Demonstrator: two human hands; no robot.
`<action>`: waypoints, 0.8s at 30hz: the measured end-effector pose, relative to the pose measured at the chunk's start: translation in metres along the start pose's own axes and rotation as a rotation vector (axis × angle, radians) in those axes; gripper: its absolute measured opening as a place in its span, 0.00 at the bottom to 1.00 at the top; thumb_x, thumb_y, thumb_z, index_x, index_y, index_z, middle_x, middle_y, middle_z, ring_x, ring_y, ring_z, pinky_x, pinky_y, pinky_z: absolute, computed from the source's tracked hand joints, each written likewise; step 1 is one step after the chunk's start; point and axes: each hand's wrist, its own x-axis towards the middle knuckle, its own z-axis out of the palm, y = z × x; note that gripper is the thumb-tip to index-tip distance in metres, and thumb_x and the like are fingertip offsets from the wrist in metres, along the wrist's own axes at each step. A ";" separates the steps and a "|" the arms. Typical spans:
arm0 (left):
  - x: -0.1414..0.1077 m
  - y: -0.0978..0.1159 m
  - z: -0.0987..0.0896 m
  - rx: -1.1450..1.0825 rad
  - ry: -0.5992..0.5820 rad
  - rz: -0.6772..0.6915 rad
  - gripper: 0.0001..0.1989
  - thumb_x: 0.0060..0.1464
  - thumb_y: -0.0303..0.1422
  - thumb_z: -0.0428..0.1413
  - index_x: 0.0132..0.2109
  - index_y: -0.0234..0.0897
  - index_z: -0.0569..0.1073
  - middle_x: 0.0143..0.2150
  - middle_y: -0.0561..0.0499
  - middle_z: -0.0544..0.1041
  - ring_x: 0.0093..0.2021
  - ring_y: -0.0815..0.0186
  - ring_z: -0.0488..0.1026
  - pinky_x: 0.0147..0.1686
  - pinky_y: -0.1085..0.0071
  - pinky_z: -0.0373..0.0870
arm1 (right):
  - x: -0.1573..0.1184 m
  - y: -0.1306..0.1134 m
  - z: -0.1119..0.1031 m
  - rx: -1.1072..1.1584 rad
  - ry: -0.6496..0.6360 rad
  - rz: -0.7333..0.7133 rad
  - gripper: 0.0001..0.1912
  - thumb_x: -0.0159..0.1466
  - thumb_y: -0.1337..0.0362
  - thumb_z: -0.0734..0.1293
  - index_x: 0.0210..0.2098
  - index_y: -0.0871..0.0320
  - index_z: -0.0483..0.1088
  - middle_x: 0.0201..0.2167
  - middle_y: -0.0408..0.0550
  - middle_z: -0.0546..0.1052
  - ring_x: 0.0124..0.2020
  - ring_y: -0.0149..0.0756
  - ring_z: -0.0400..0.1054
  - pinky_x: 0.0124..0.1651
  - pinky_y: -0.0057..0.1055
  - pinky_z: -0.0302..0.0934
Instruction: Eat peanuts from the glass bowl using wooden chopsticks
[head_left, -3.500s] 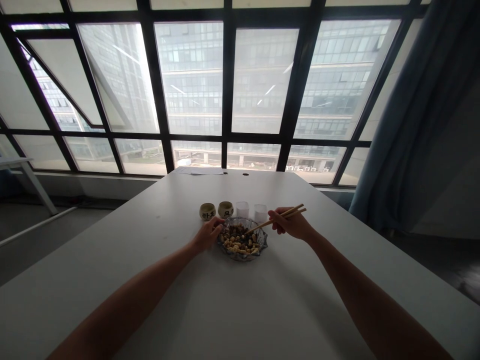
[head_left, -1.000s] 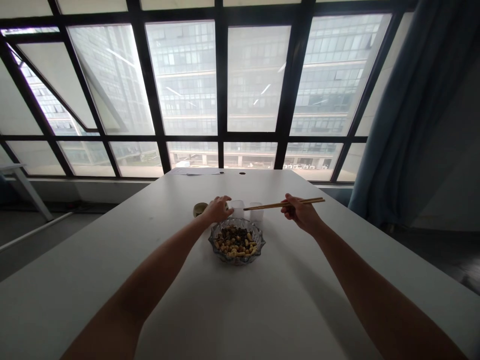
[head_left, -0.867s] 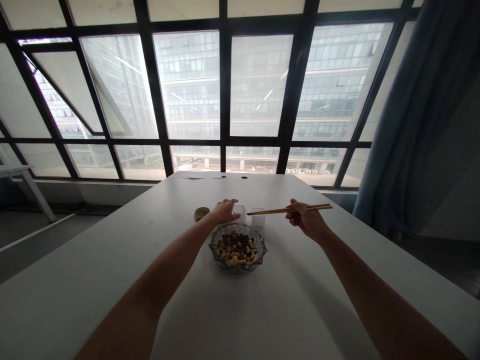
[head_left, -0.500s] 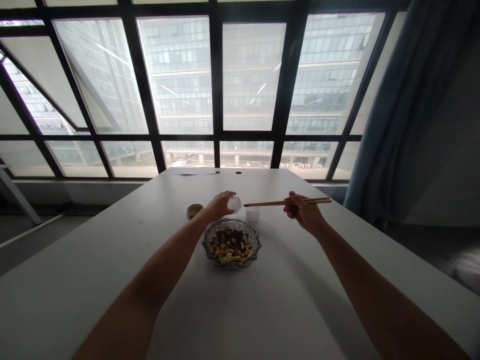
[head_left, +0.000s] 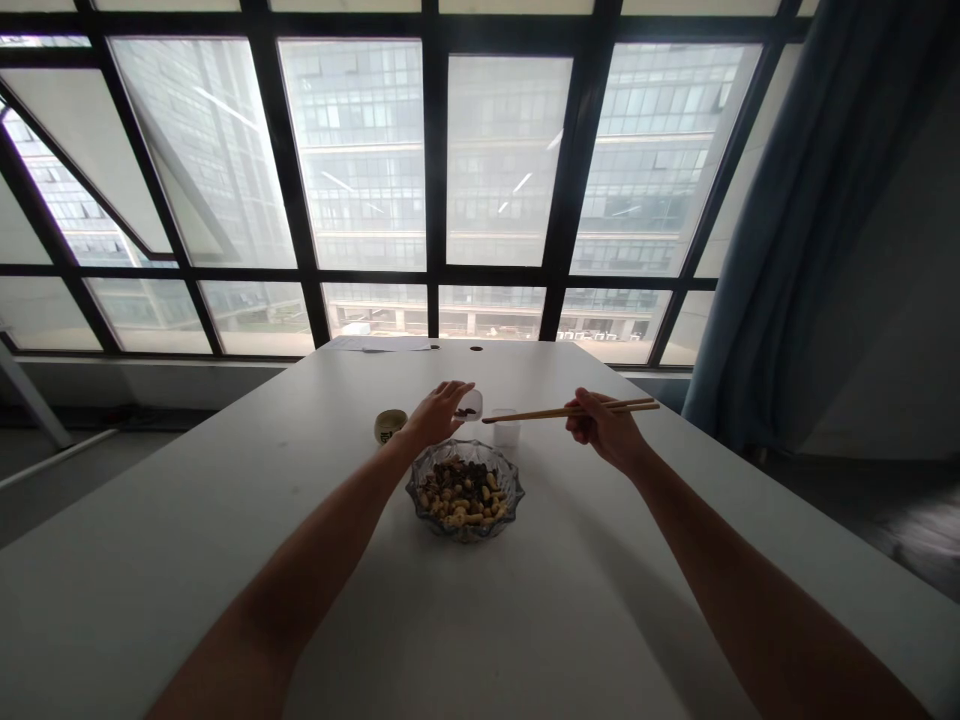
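Observation:
My left hand (head_left: 442, 410) is closed on a small translucent plastic cup (head_left: 475, 400), tilted so that a few dark bits show inside it. Wooden chopsticks (head_left: 540, 412) are gripped in my right hand (head_left: 606, 428), pointing left with their tips near the cup. Under the tips stands a second translucent cup (head_left: 507, 433), upright on the table. A scalloped glass bowl (head_left: 517, 492) sits nearer to me, holding peanuts in shells, other nuts and dark pieces. Just left of my left hand is a small yellowish round container (head_left: 389, 424) with dark markings.
The white table (head_left: 315, 600) reaches to the windows. Papers (head_left: 382, 343) lie at its far left edge, near two dark round holes. A blue curtain (head_left: 772, 250) hangs at the right.
The cup in my left hand has tipped toward me, bringing its dark contents into view. The chopstick tips have dropped slightly and shifted a little left.

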 end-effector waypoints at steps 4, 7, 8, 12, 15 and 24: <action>-0.004 -0.004 0.001 -0.018 0.005 -0.021 0.38 0.53 0.25 0.58 0.69 0.39 0.56 0.64 0.38 0.68 0.64 0.48 0.65 0.60 0.46 0.68 | -0.001 -0.001 -0.001 0.007 -0.018 0.013 0.27 0.49 0.40 0.78 0.26 0.59 0.75 0.15 0.45 0.74 0.13 0.29 0.64 0.15 0.26 0.59; -0.007 -0.005 0.001 -0.017 0.011 -0.038 0.38 0.53 0.26 0.60 0.69 0.39 0.56 0.65 0.38 0.67 0.64 0.48 0.65 0.61 0.46 0.67 | -0.001 0.000 0.000 0.010 -0.038 0.016 0.26 0.49 0.41 0.78 0.26 0.59 0.75 0.16 0.45 0.74 0.14 0.29 0.64 0.15 0.26 0.59; -0.007 -0.005 0.000 -0.018 0.006 -0.045 0.39 0.54 0.27 0.60 0.69 0.39 0.56 0.65 0.37 0.67 0.64 0.48 0.66 0.61 0.47 0.67 | -0.001 0.001 0.000 0.019 -0.035 0.022 0.26 0.49 0.42 0.78 0.26 0.60 0.75 0.16 0.46 0.75 0.14 0.29 0.65 0.15 0.26 0.60; -0.009 -0.001 -0.004 -0.037 -0.038 -0.101 0.38 0.55 0.34 0.62 0.69 0.37 0.57 0.65 0.36 0.69 0.62 0.47 0.68 0.59 0.48 0.68 | 0.001 0.008 0.003 0.058 0.078 0.116 0.22 0.54 0.47 0.78 0.26 0.61 0.74 0.17 0.47 0.75 0.15 0.29 0.66 0.15 0.24 0.60; -0.010 0.002 -0.004 -0.054 -0.065 -0.164 0.37 0.56 0.39 0.62 0.69 0.36 0.58 0.64 0.35 0.70 0.61 0.46 0.70 0.59 0.49 0.68 | 0.003 0.013 0.005 0.070 0.192 0.215 0.17 0.61 0.54 0.74 0.26 0.61 0.72 0.17 0.48 0.75 0.15 0.28 0.66 0.15 0.22 0.60; -0.008 0.012 -0.005 0.045 -0.187 -0.314 0.33 0.59 0.45 0.58 0.67 0.35 0.62 0.59 0.36 0.75 0.60 0.48 0.71 0.61 0.53 0.64 | 0.001 0.010 0.011 0.082 0.272 0.264 0.14 0.68 0.63 0.68 0.27 0.61 0.70 0.16 0.47 0.74 0.13 0.26 0.64 0.15 0.20 0.59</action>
